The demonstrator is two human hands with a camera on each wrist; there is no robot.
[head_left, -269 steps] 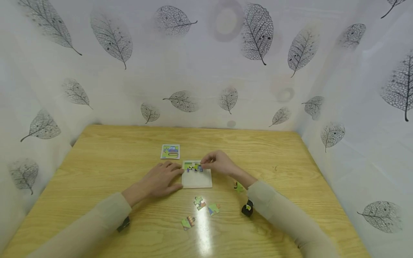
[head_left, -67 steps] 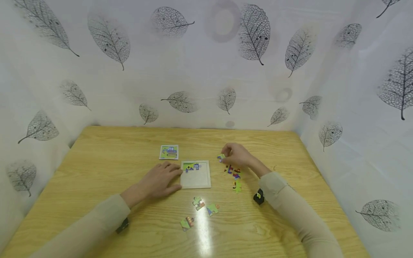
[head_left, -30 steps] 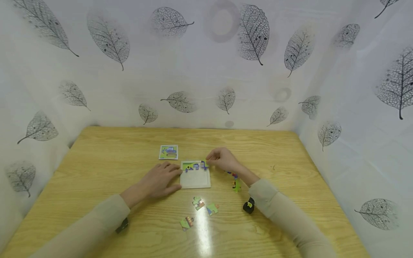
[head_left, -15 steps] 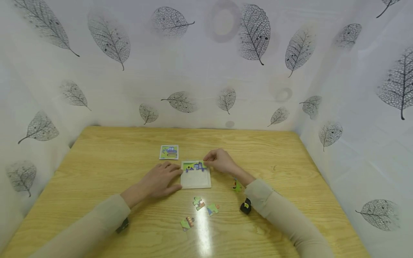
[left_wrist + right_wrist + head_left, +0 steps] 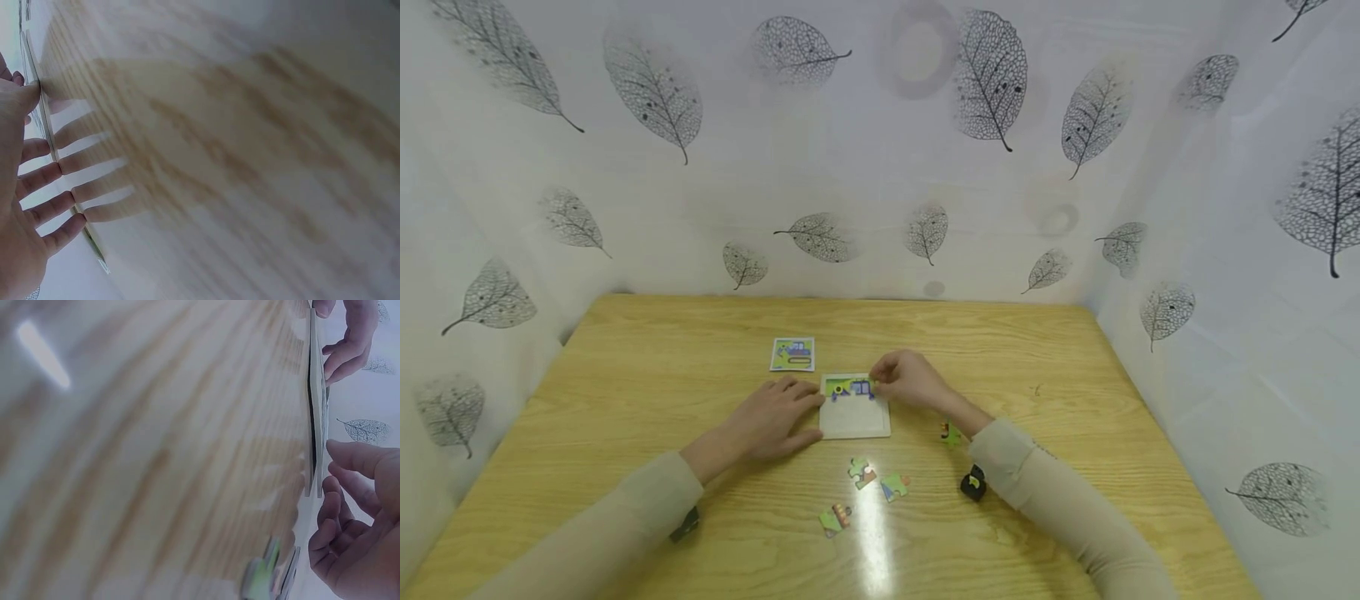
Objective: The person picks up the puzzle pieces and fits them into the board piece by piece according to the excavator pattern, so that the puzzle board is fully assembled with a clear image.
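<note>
A white puzzle tray (image 5: 853, 421) lies mid-table, with joined puzzle pieces (image 5: 842, 387) in green, yellow and blue along its far side. Over its far right corner, my right hand (image 5: 913, 382) pinches the edge of a blue and green puzzle piece (image 5: 865, 388) lying in that row. The right wrist view has the thumb and index finger close together at the tray's surface, the other fingers curled. My left hand (image 5: 782, 421) rests flat with spread fingers, its fingertips touching the tray's left edge.
Loose puzzle pieces lie nearer me: one piece (image 5: 862, 472), another (image 5: 894, 487) and a third (image 5: 835, 520). A green piece (image 5: 951, 434) sits beside the right forearm. A picture card (image 5: 792, 354) lies behind the tray. A leaf-patterned curtain (image 5: 850, 167) surrounds the table.
My right hand took a piece from the pile at the right, carried it left to the tray, and it now lies level with the row there. The left hand has stayed put.
</note>
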